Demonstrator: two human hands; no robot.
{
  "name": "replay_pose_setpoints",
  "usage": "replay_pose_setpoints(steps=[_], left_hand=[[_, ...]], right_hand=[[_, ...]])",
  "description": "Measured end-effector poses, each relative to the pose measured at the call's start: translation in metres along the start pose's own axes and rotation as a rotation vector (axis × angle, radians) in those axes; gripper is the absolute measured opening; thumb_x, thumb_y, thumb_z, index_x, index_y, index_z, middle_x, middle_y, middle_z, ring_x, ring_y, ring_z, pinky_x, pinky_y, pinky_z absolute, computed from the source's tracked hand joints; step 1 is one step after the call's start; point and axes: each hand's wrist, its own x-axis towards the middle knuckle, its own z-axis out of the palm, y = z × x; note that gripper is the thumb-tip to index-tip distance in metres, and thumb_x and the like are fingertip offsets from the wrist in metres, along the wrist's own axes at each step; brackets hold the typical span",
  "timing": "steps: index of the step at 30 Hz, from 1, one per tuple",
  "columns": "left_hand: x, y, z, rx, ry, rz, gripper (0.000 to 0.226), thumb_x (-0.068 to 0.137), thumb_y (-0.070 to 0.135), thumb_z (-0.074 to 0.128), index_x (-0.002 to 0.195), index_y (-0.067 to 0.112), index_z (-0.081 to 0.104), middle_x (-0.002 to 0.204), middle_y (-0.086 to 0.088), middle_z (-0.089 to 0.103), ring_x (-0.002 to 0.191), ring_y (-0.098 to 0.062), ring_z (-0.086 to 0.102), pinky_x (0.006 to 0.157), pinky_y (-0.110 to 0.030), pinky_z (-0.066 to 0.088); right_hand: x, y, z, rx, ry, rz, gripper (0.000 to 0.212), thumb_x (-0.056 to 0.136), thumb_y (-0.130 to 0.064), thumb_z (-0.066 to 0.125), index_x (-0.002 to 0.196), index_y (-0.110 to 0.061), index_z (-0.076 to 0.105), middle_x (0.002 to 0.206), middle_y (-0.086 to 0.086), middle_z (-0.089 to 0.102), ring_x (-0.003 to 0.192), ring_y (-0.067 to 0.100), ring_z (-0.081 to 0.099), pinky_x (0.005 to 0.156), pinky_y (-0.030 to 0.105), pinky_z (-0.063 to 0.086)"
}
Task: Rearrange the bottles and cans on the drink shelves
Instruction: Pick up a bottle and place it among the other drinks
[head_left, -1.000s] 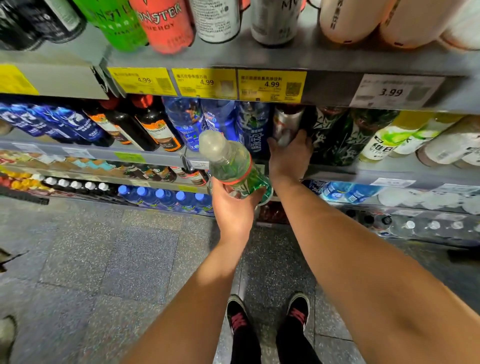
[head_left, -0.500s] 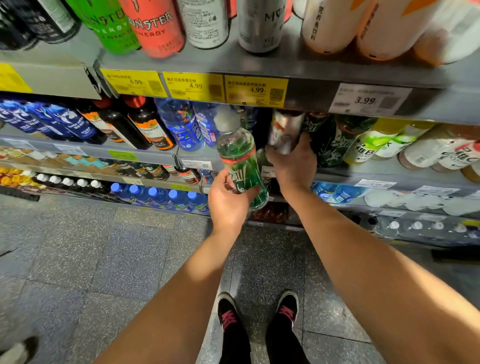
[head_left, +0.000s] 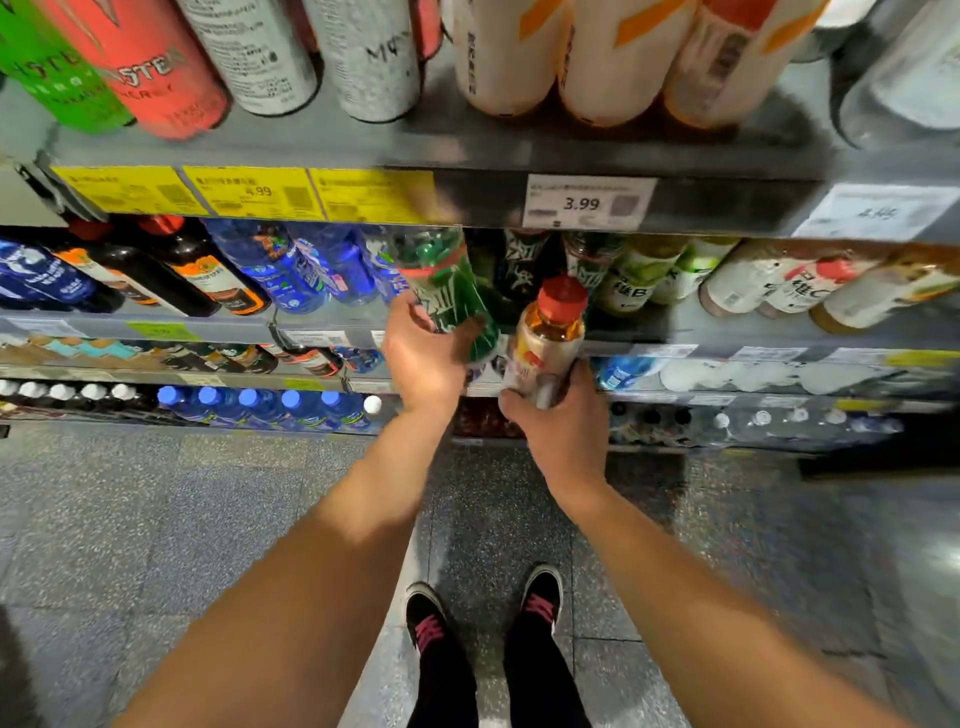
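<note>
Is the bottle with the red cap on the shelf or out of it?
Out. The red-capped bottle is clear of the shelf edge, held near its base in the right hand, standing nearly upright.

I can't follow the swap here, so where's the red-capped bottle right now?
The red-capped bottle is in the right hand, centre of the head view, in front of the shelf edge and just right of the green bottle held by the left hand.

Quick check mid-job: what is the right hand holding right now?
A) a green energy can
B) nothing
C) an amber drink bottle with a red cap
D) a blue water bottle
C: the right hand grips the base of the red-capped amber bottle, held out in front of the shelf, while the left hand holds the green bottle.
</note>
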Motion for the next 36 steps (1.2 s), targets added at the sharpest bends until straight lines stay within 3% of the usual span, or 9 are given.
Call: replay_pose_setpoints(steps=[6, 10, 15, 17, 20, 25, 28, 32, 36], left_hand=[[0.011, 0.010, 0.017, 0.031, 0.037, -0.026, 0.072, 0.068, 0.041, 0.089, 0.129, 0.014, 0.062, 0.099, -0.003, 0.065, 0.088, -0.020, 0.059, 0.079, -0.034, 0.048], [0.032, 0.021, 0.027, 0.004, 0.050, 0.010, 0.045, 0.069, 0.031, 0.089, 0.095, 0.005, 0.062, 0.072, -0.001, 0.049, 0.062, -0.015, 0.043, 0.065, -0.035, 0.039], [0.021, 0.010, 0.041, 0.000, 0.179, 0.121, 0.068, 0.068, 0.024, 0.091, 0.124, 0.006, 0.058, 0.103, 0.003, 0.051, 0.092, -0.014, 0.051, 0.083, -0.021, 0.043], [0.018, 0.007, 0.049, 0.017, 0.209, 0.158, 0.067, 0.068, 0.023, 0.091, 0.123, 0.004, 0.057, 0.104, 0.001, 0.051, 0.094, -0.015, 0.049, 0.082, -0.016, 0.037], [0.022, 0.005, 0.057, 0.005, 0.226, 0.138, 0.067, 0.066, 0.022, 0.092, 0.118, 0.002, 0.055, 0.103, -0.002, 0.051, 0.099, -0.022, 0.054, 0.090, -0.028, 0.043], [0.026, 0.005, 0.058, 0.011, 0.184, 0.122, 0.072, 0.066, 0.024, 0.093, 0.121, 0.003, 0.053, 0.114, -0.008, 0.058, 0.106, -0.021, 0.054, 0.089, -0.018, 0.037], [0.017, 0.014, 0.044, 0.027, 0.168, 0.052, 0.073, 0.064, 0.025, 0.093, 0.119, 0.001, 0.052, 0.116, -0.013, 0.057, 0.108, -0.027, 0.054, 0.092, -0.026, 0.040], [-0.020, 0.036, 0.012, -0.013, 0.152, 0.027, 0.032, 0.078, 0.022, 0.084, 0.098, 0.009, 0.061, 0.096, -0.004, 0.059, 0.094, -0.027, 0.061, 0.089, -0.037, 0.047], [-0.061, 0.073, -0.013, -0.141, -0.177, 0.053, 0.024, 0.090, 0.019, 0.073, 0.070, 0.020, 0.060, 0.068, 0.004, 0.058, 0.061, 0.000, 0.051, 0.066, -0.022, 0.042]], right_hand=[[0.003, 0.001, -0.017, -0.008, -0.060, 0.035, 0.052, 0.070, -0.043, 0.085, 0.106, -0.020, 0.054, 0.093, -0.006, 0.067, 0.083, 0.016, 0.067, 0.072, 0.034, 0.054], [0.003, 0.004, -0.024, 0.001, -0.086, 0.004, 0.051, 0.071, -0.039, 0.087, 0.104, -0.022, 0.052, 0.093, -0.009, 0.064, 0.082, 0.012, 0.064, 0.070, 0.029, 0.051], [0.002, 0.010, -0.026, 0.033, -0.116, -0.007, 0.055, 0.068, -0.035, 0.089, 0.108, -0.018, 0.055, 0.096, -0.005, 0.072, 0.084, 0.014, 0.069, 0.069, 0.031, 0.055], [0.006, 0.014, -0.027, 0.042, -0.132, 0.013, 0.055, 0.067, -0.037, 0.089, 0.107, -0.021, 0.055, 0.094, -0.008, 0.072, 0.084, 0.012, 0.070, 0.073, 0.035, 0.058], [0.010, 0.017, -0.031, 0.047, -0.153, 0.034, 0.050, 0.069, -0.035, 0.088, 0.105, -0.022, 0.055, 0.089, -0.015, 0.067, 0.081, 0.005, 0.067, 0.073, 0.034, 0.058], [0.011, 0.017, -0.038, 0.035, -0.140, 0.024, 0.055, 0.069, -0.035, 0.089, 0.111, -0.019, 0.057, 0.099, -0.008, 0.071, 0.087, 0.012, 0.068, 0.075, 0.032, 0.056], [0.005, 0.013, -0.048, 0.031, -0.166, 0.028, 0.058, 0.067, -0.040, 0.089, 0.111, -0.022, 0.058, 0.101, -0.008, 0.072, 0.088, 0.011, 0.069, 0.076, 0.037, 0.059], [-0.006, -0.009, -0.070, -0.018, -0.164, -0.001, 0.060, 0.062, -0.046, 0.088, 0.108, -0.021, 0.058, 0.098, -0.004, 0.074, 0.086, 0.016, 0.070, 0.072, 0.038, 0.058], [-0.017, -0.042, -0.094, -0.024, -0.158, 0.012, 0.047, 0.067, -0.046, 0.086, 0.099, -0.024, 0.060, 0.086, -0.009, 0.072, 0.077, 0.015, 0.069, 0.064, 0.033, 0.054]])
